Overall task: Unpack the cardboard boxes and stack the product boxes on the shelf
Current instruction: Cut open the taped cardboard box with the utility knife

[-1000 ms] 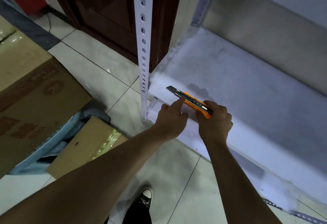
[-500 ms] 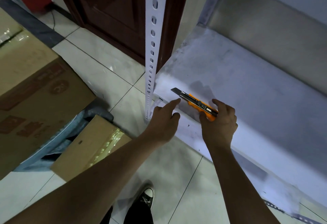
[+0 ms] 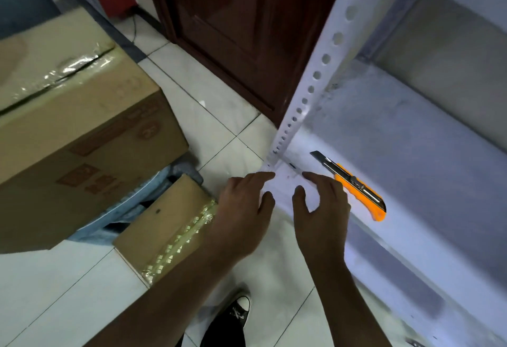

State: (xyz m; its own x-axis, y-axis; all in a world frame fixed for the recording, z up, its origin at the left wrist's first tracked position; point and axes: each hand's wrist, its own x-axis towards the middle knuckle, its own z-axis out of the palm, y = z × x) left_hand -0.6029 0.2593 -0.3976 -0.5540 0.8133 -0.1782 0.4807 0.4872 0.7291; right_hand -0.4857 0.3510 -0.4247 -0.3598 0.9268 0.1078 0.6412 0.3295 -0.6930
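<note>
a: obs. orange utility knife [image 3: 354,186] lies flat on the white shelf [image 3: 428,171], near the front left corner, blade out and pointing toward the perforated upright post [image 3: 310,91]. neither hand holds it.

b: right hand [image 3: 323,206]?

a: fingers straight to lightly relaxed, thumb spread, empty. it sits over the shelf's front lip, just beside the knife handle. contact with the handle: cannot tell.

b: left hand [image 3: 244,209]?

a: likewise spread, fingers extended toward the shelf corner, holding nothing. index tip is at the base of the post; touching or not is unclear.

b: task items?

a: large cardboard box [image 3: 74,132] at left, top seam taped with clear tape, resting above a smaller cardboard box [image 3: 167,226] on the tiled floor [image 3: 55,286]. the smaller one shows a yellowish tape strip along its top. something blue-grey lies between them; cannot identify. no product boxes visible on the shelf surface in view.

b: other?

a: dark wooden door [image 3: 236,31] behind the post. black sneaker [image 3: 233,316] with white toe cap at bottom centre.
</note>
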